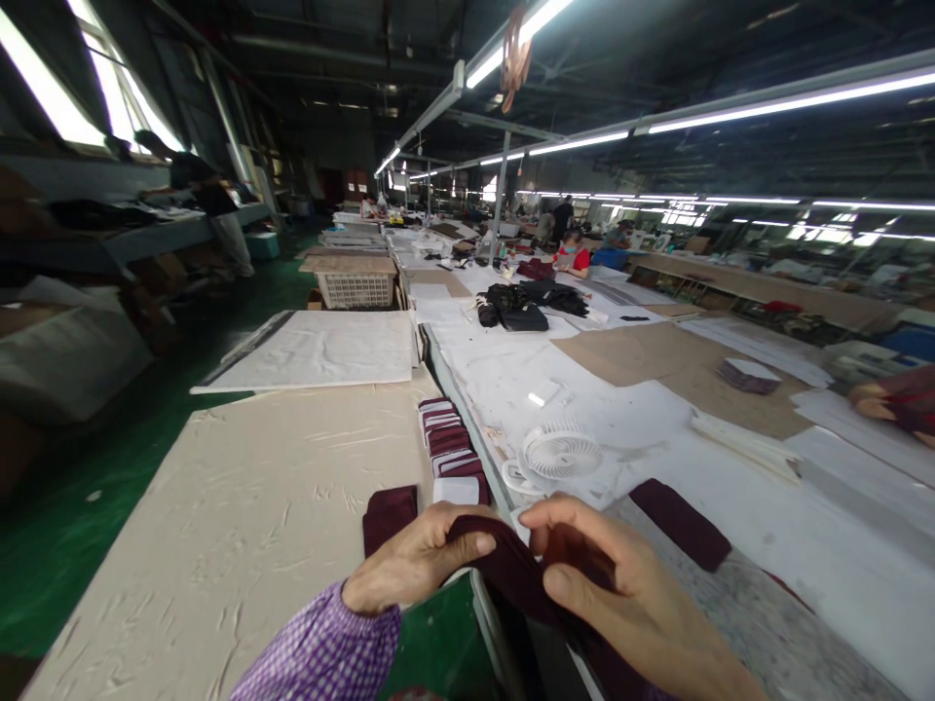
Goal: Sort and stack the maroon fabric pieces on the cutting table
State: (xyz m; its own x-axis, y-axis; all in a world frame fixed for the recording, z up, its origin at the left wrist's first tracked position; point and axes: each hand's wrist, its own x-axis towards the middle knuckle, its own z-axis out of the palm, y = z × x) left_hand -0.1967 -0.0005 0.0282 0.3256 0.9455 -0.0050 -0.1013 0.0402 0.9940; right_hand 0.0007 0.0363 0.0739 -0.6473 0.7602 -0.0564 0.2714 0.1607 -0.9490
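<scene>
My left hand (413,570) and my right hand (620,594) both grip one dark maroon fabric piece (511,570) at the bottom centre, close to me. The left fingers pinch its left edge, the right fingers curl over its right part. A purple checked sleeve covers my left forearm. Just beyond my left hand lies another maroon piece (390,514) on the beige table sheet (248,506). A row of stacked maroon pieces with white labels (449,448) runs away from me along the table edge.
A small white desk fan (559,453) stands just beyond my hands. A flat maroon piece (679,523) lies to the right. Black garments (530,302) are piled farther up the long table. A white crate (356,289) sits behind. Another person's hand (887,401) shows at right.
</scene>
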